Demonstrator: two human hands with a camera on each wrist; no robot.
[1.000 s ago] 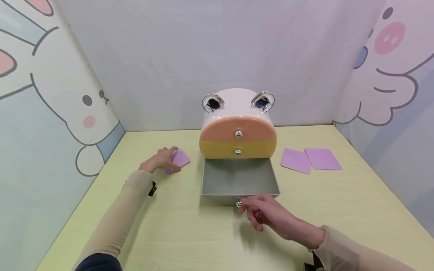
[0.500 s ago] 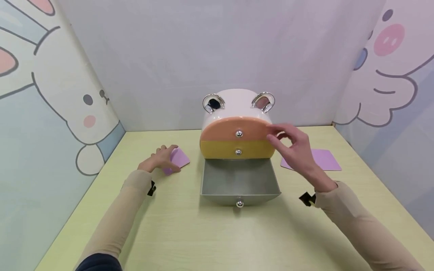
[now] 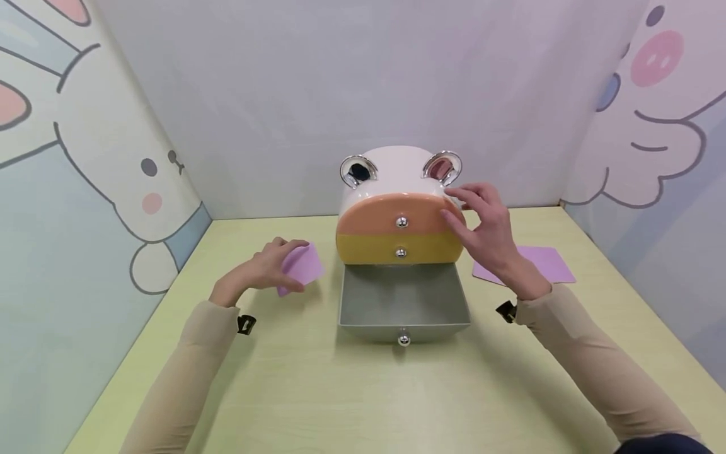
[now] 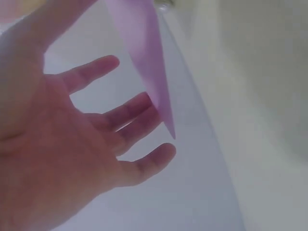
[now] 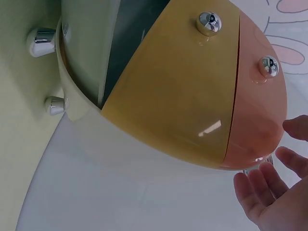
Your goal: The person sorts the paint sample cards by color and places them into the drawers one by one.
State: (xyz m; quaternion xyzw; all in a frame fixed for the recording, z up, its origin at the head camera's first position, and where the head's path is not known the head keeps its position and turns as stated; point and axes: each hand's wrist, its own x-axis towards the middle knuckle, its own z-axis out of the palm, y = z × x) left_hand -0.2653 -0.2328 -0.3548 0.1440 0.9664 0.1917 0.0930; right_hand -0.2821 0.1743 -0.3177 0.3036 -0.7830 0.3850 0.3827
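Observation:
My left hand [image 3: 262, 268] holds a thin purple square card [image 3: 306, 263] between thumb and fingers, left of the small cabinet. The left wrist view shows that card [image 4: 147, 53] tilted on edge, lying against the middle fingers. The cabinet is rounded and white on top [image 3: 397, 165], with a peach drawer [image 3: 368, 219], a yellow drawer [image 3: 368, 248] and a grey bottom drawer [image 3: 374, 331] pulled out, bare inside. At its upper right edge is my right hand [image 3: 489, 233], thumb by the peach front and fingertips near the top side, fingers loosely bent.
Two more purple cards lie on the table right of the cabinet: one [image 3: 547, 263] in plain sight, the other [image 3: 483, 273] mostly behind my right hand. Silver ear shapes [image 3: 445, 168] top the cabinet. Printed fabric walls [image 3: 272, 126] enclose the table [image 3: 363, 403] at back and sides.
My right hand has left the grey drawer's knob and risen to the cabinet's upper right edge. The left hand has tilted the purple card up from the table.

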